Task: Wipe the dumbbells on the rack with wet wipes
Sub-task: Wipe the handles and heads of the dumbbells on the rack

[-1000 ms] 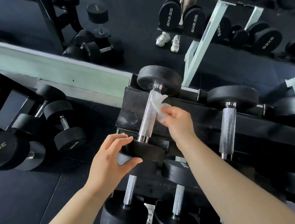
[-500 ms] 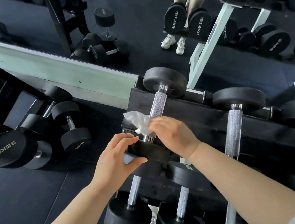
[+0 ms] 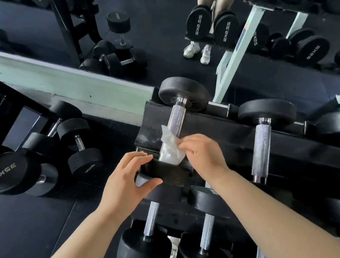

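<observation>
Beneath the right hand [image 3: 204,156], the pinched wet wipe [image 3: 169,149] hides the dumbbell [image 3: 176,120] handle's base. The left hand [image 3: 124,185] grips its head; a floor weight [image 3: 7,172] reads "35KG".

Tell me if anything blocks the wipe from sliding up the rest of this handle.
Nothing visible does. The right hand holds the wipe round the near end of the handle; above it the metal lies bare up to the far weight. The left hand holds the near weight, below the wipe.

Handle of dumbbell [image 3: 177,118] above the right hand [image 3: 204,154] grip: knurled bright metal, rough. Its heads: matt black, rubber-like. In the grip, wet wipe [image 3: 169,150]: thin white cloth, crumpled, faintly translucent. Beside it, rack [image 3: 221,124]: black, matt, smeared whitish
</observation>
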